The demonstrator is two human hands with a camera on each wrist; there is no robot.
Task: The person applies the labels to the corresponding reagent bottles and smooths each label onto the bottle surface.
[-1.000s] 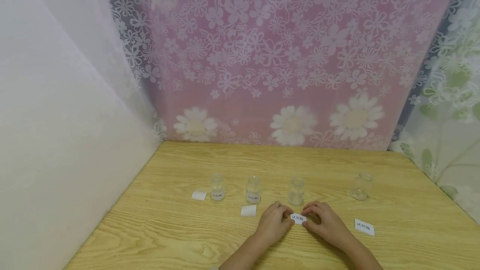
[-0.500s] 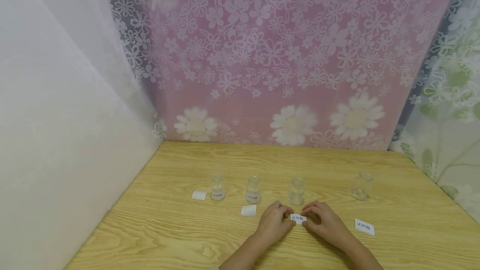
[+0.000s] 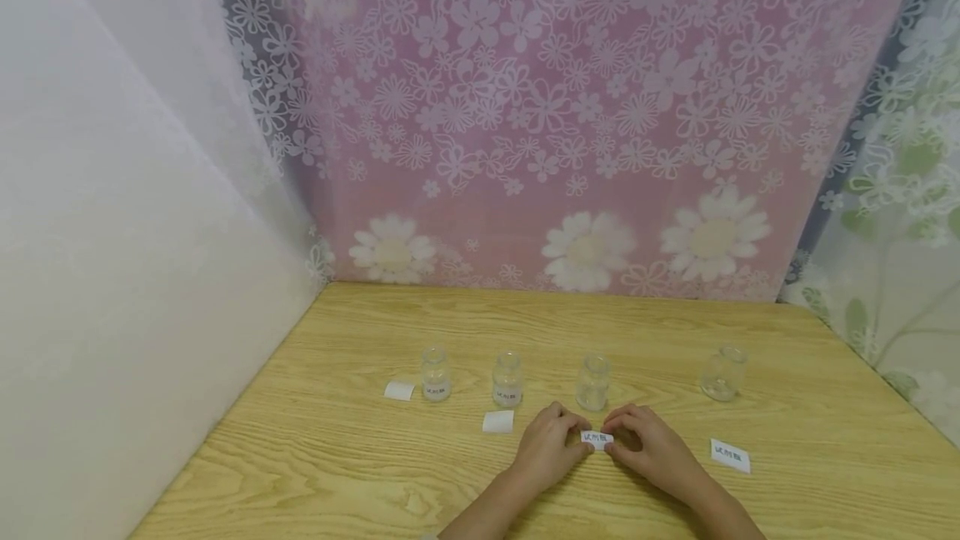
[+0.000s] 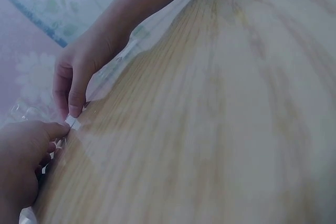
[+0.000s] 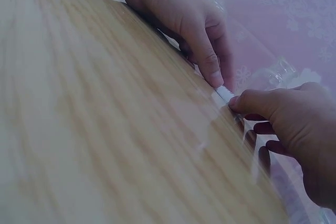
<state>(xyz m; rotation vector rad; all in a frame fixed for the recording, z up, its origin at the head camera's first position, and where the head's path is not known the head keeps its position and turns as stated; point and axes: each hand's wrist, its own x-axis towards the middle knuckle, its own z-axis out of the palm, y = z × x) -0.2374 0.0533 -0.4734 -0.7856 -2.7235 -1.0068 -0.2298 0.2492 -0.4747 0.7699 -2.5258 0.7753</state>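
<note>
Left hand (image 3: 553, 444) and right hand (image 3: 651, 450) are pinching opposite ends of a white rectangular handwritten paper label (image 3: 597, 440), probably keeping it taut and level; can't tell if it's touching the wood-grain table (image 3: 337, 465). Loose white handwritten slip (image 3: 731, 456) is lying right, plain white slip (image 3: 498, 422) left. Beyond, clear unlabelled glass jar (image 3: 593, 386) is standing straight ahead, clear lettered glass jar (image 3: 507, 382) left; spacing is presumably leaving finger room.

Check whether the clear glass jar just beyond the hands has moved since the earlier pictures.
No: the clear glass jar keeps its place below the middle white daisy printed on the pink curtain, shifted neither way.
</note>
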